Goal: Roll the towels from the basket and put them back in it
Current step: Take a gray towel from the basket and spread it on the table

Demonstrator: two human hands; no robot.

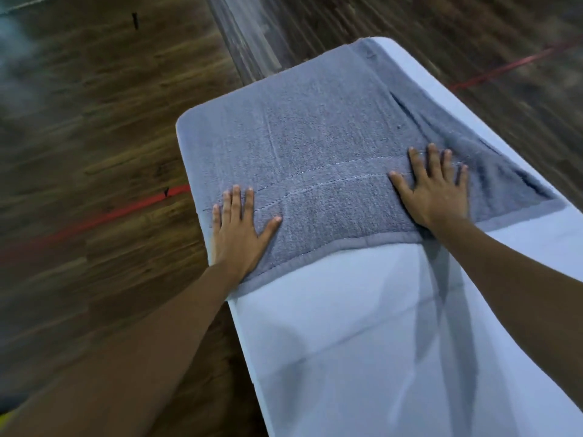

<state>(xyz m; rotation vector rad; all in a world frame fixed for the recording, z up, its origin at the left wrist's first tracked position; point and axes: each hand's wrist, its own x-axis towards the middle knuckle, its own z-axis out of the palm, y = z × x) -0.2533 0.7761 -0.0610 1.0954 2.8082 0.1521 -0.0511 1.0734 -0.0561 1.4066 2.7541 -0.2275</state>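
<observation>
- The grey towel [315,152] lies spread on the far end of the white table [347,342].
- The left hand [239,228] and right hand [435,190] press flat on its near edge, well apart, probably to smooth it for rolling.

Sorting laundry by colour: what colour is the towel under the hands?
The towel is grey-blue; head view.

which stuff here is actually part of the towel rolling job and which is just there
Part of the job:
- grey towel, spread flat, not yet rolled
- left hand and right hand, both pressing flat on its near end
- the basket is not in view

Just there:
- white table, only the surface under the towel
- wooden floor
- red line on the floor
</observation>
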